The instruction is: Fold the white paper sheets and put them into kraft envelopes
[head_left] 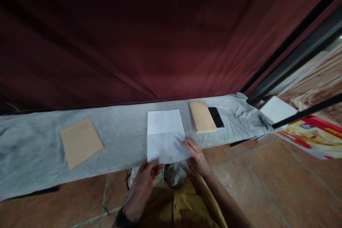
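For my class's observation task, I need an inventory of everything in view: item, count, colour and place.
White sheet: one, white, creased, between the hands
Flat envelope: one, tan, left on the cloth
Thick paper stack: one, tan, right of the sheet
Phone-like device: one, black-faced, beside the stack
Cloth: one, grey, under these items
Backdrop: one, dark red, behind
Bars: several, dark, right
Panel: one, white, right
Printed packaging: one, red and yellow, far right
Tiles: several, brown, floor
Garment: one, mustard, bottom centre
Wristband: one, black, left wrist
Left hand: one, bare, sheet's near-left corner
Right hand: one, bare, sheet's right edge
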`<state>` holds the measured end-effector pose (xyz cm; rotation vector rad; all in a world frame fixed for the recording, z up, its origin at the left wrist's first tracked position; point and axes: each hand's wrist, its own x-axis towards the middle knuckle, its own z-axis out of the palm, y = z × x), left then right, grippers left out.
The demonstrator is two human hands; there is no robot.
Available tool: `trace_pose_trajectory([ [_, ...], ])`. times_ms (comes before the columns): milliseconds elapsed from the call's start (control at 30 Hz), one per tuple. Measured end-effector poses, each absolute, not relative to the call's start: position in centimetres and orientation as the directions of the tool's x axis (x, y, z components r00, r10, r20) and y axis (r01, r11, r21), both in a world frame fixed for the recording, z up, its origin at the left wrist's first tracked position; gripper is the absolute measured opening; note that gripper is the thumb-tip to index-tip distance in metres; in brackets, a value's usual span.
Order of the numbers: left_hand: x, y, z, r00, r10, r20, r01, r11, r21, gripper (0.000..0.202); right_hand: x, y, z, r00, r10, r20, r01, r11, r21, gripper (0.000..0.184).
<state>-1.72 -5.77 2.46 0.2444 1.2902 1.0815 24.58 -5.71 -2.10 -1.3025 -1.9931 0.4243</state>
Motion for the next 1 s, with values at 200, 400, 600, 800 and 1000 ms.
trace_pose_trajectory([
  [200, -2.4, -6.4, 2.1, -0.078, 0.779, -0.622, -0.493, 0.513, 0.703, 0.025, 25.2, -4.6, -2.8, -0.249, 0.883, 0.398, 0.628, 0.46, -0.628, 0.061],
  [400, -4.6, -6.9, 1.8, -0.314, 0.879, -0.359, -0.033, 0.368, 0.929, 0.041, 25.0, -3.4, -3.3, -0.223, 0.901, 0.372, 0.646, 0.422, -0.636, 0.051],
  [600, -5.8, -3.2, 1.8, -0.276, 0.945, 0.176, 0.469, -0.028, 0.883, 0.041, 23.5, -0.6, -2.9, -0.196, 0.92, 0.339, 0.727, 0.368, -0.579, 0.054],
  [800, -0.6, 1.5, -0.2, 0.234, 0.907, 0.35, 0.775, -0.391, 0.496, 0.052, 22.9, -0.7, -2.5, -0.26, 0.912, 0.316, 0.752, 0.397, -0.526, 0.066],
  [1000, 3.8, 4.9, -2.4, 0.472, 0.845, 0.249, 0.811, -0.528, 0.253, 0.054, 23.1, -1.2, -3.2, -0.266, 0.885, 0.382, 0.737, 0.442, -0.512, 0.065],
])
